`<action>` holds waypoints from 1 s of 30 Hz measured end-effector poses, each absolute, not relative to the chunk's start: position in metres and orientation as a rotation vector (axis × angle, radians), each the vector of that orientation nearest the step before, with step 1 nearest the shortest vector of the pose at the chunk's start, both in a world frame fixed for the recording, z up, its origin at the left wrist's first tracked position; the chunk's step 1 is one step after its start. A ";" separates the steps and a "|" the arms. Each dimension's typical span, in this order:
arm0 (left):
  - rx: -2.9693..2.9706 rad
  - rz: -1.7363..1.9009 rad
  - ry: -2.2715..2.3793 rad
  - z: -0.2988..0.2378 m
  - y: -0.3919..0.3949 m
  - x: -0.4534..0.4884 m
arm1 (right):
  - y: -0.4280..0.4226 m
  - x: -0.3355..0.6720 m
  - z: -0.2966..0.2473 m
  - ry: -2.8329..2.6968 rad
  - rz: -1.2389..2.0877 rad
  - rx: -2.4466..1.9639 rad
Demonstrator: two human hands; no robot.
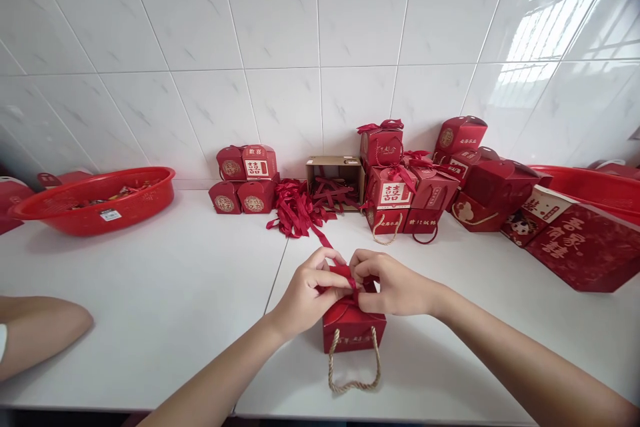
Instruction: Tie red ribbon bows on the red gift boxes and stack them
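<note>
A small red gift box with gold lettering stands upright on the white table, its beige rope handle hanging toward me. Over its top runs a red ribbon, one end trailing back toward the pile. My left hand pinches the ribbon from the left side of the lid. From the right, my right hand has its fingers curled and closed on the same ribbon. Both hands meet above the lid, so part of the ribbon is hidden behind the fingers.
Loose red ribbons lie beside an open cardboard box at the wall. Stacked red boxes stand left and right of it. A red basket of small wrapped items sits far left. Another person's arm rests at the left.
</note>
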State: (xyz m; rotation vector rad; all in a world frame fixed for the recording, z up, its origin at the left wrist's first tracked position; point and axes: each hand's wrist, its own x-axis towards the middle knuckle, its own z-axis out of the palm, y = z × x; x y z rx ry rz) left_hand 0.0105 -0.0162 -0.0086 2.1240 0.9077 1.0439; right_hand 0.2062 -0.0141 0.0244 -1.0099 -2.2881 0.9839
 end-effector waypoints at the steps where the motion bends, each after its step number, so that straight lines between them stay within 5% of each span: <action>1: 2.110 1.056 0.927 -0.010 -0.017 0.011 | -0.015 0.206 0.024 -2.286 0.970 -1.009; 13: 2.077 0.763 1.401 0.017 -0.040 -0.015 | -0.025 0.230 0.002 -2.146 0.590 -1.067; 21: 1.926 0.663 1.042 0.020 -0.033 -0.013 | -0.024 0.231 -0.006 -1.982 0.761 -1.049; 30: 2.697 0.608 1.325 0.025 -0.025 -0.012 | -0.037 0.229 -0.005 -2.108 0.602 -1.077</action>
